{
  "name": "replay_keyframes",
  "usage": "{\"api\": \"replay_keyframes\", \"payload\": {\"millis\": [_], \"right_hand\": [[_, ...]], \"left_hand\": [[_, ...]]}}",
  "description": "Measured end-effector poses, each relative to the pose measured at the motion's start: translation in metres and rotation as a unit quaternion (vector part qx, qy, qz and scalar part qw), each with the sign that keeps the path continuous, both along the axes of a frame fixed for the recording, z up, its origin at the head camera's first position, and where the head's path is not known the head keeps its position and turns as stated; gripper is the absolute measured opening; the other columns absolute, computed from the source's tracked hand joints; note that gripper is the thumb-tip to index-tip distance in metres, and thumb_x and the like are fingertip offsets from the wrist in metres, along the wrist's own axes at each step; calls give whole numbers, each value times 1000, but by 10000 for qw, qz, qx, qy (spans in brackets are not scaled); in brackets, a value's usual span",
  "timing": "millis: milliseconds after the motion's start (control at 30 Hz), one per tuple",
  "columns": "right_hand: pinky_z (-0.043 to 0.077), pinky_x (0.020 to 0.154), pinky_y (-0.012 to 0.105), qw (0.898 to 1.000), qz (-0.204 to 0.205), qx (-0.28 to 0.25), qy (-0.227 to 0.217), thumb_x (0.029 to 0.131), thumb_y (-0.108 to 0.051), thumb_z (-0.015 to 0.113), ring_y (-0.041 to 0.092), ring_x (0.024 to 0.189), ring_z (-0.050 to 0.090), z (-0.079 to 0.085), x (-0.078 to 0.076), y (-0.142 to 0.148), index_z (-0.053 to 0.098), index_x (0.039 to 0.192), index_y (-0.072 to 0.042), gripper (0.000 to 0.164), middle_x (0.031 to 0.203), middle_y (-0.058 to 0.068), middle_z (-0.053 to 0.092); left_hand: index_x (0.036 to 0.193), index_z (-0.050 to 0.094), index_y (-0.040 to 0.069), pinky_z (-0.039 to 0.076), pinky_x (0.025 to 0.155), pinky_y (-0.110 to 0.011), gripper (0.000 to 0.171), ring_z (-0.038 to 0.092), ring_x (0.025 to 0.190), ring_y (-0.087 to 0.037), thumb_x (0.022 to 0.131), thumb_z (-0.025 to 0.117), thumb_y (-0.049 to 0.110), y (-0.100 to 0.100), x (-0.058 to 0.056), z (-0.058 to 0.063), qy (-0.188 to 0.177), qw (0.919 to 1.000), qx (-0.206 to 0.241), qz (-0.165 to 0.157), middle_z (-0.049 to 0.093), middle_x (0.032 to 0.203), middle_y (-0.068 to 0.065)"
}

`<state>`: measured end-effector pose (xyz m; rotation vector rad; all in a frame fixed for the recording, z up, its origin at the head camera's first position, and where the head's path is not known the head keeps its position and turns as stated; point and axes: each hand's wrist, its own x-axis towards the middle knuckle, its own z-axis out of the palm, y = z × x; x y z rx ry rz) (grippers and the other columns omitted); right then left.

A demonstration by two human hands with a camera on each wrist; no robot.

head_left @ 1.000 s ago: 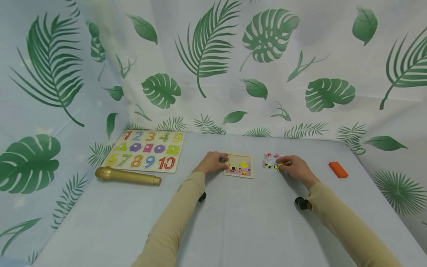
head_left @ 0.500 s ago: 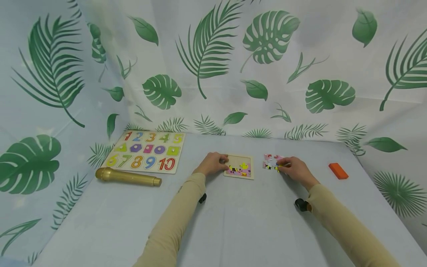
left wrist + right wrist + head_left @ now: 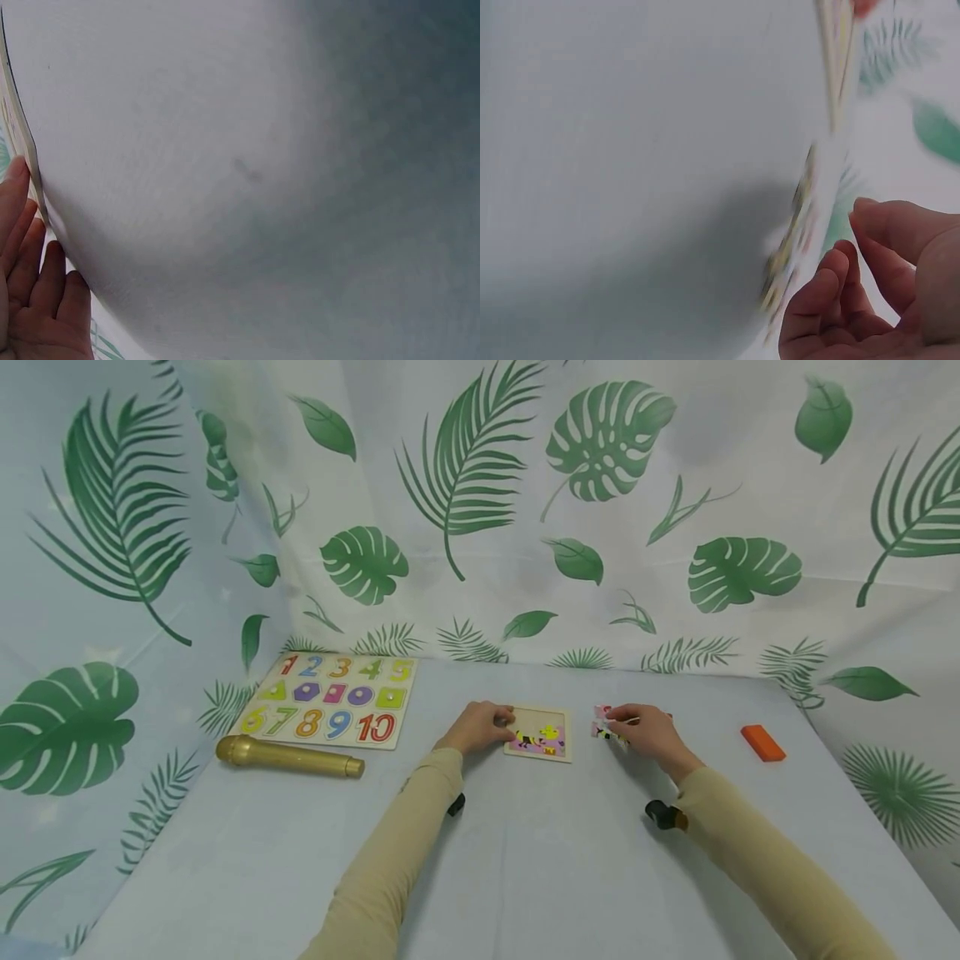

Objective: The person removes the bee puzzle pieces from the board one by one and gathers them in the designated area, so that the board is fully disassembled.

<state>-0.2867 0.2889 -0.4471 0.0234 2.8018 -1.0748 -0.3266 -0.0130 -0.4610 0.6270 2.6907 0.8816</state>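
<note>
My left hand (image 3: 476,727) holds the left edge of a small wooden puzzle tray (image 3: 567,735); in the left wrist view, thumb and fingers of this hand (image 3: 41,292) lie along a board's edge. Pink and yellow pieces fill the tray's lower part, while its upper part shows bare wood. Loose puzzle pieces (image 3: 600,727) lie to the right of the tray, partly covered by my right hand (image 3: 647,732). In the right wrist view that hand's (image 3: 870,285) thumb and index tips come together above the pieces. No piece shows between them, and the other fingers curl.
A number board (image 3: 322,696) lies at the back left, with a gold microphone (image 3: 292,757) in front of it. An orange block (image 3: 763,743) sits on the far right of the table. Leaf-patterned cloth (image 3: 480,552) stands behind the table.
My right hand has shifted left over the loose pieces and now covers more of their right side. My left hand stays at the tray's left edge, and the tray has not moved.
</note>
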Motion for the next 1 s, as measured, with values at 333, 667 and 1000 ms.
{"api": "replay_keyframes", "payload": {"millis": [333,667,1000], "right_hand": [[51,88,43,9972,747,40,-13,96,-23,63,33,108,57,0,-3,-61,66,121,-4,32,121,17,62],[48,90,41,9968,710,116,-353,92,-21,68,29,105,52,-5,-15,-79,63,124,-3,37,115,14,58],[47,92,42,9936,959,414,-419,92,-21,69,29,102,51,-1,-18,-80,63,122,-3,36,113,14,58]], "left_hand": [[126,67,8,33,114,-35,40,44,136,-23,88,74,21,0,0,1,48,10000,12,-33,54,142,0],[125,67,9,32,114,-35,40,44,136,-22,89,74,22,0,-2,-3,70,10000,-60,-18,54,142,0],[125,67,8,33,114,-34,40,45,135,-22,88,74,22,0,-2,-1,95,9999,-56,-24,55,141,0]]}}
